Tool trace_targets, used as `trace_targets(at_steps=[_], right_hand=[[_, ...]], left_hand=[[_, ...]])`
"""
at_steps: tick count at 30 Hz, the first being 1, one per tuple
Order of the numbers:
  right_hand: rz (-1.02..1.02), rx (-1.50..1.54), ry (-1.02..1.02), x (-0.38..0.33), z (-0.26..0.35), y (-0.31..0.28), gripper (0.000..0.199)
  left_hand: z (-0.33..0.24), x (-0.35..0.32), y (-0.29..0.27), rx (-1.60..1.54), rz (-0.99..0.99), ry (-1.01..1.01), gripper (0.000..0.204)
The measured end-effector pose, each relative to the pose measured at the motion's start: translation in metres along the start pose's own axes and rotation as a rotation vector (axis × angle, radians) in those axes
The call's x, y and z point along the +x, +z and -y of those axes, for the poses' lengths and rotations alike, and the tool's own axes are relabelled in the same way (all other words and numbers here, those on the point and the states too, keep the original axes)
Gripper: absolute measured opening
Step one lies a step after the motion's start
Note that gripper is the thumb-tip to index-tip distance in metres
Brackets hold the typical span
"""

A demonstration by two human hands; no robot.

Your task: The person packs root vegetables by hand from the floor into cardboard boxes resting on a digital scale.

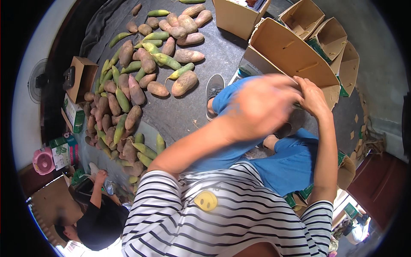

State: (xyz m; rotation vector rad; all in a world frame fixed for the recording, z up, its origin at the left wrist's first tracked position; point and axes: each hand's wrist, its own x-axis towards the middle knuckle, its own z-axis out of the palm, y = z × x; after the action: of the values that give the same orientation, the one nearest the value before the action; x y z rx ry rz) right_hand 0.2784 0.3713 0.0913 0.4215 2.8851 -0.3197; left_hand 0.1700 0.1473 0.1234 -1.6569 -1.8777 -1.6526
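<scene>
In front of me stands an open cardboard box (291, 49), its brown inner wall showing. My right hand (314, 97) is at the near right corner of this box, fingers bent and closed over its edge; the thumb side is partly hidden. Motion smears my left hand (266, 103), which reaches across above my knees close to the right hand. Its fingers cannot be made out, nor whether anything is in them. A small part of the box's printed near side shows beyond the left hand.
Brown and green long gourds or tubers (147, 62) cover the dark ground sheet (171, 115) to the left. Several open cartons (327, 38) stand at the far right, another carton (235, 19) at the back. A person in black (100, 222) sits at the lower left, near a pink fan-like object (43, 161).
</scene>
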Motion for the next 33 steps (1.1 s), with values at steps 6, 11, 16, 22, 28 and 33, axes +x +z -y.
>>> trace_targets(at_steps=[6,11,16,22,28,33], right_hand=[[-0.007,-0.008,0.043,0.001,-0.001,0.002,0.053],[0.011,0.029,0.032,0.006,-0.002,0.013,0.049],[0.071,0.152,0.092,0.010,-0.004,0.017,0.042],[0.110,0.227,0.105,0.012,-0.007,0.024,0.037],[0.064,0.385,0.044,0.011,-0.017,0.033,0.035],[0.159,0.477,0.217,0.014,-0.029,0.040,0.051]], left_hand=[[0.104,-0.169,-0.078,0.342,0.123,-0.833,0.024],[0.098,-0.353,-0.109,0.520,0.722,-1.424,0.038],[0.067,-0.451,-0.130,0.440,0.960,-1.692,0.038],[0.040,-0.467,-0.148,0.515,0.594,-1.920,0.036],[0.047,-0.483,-0.181,0.907,0.277,-1.904,0.045],[0.074,-0.505,-0.191,0.751,0.261,-1.921,0.058]])
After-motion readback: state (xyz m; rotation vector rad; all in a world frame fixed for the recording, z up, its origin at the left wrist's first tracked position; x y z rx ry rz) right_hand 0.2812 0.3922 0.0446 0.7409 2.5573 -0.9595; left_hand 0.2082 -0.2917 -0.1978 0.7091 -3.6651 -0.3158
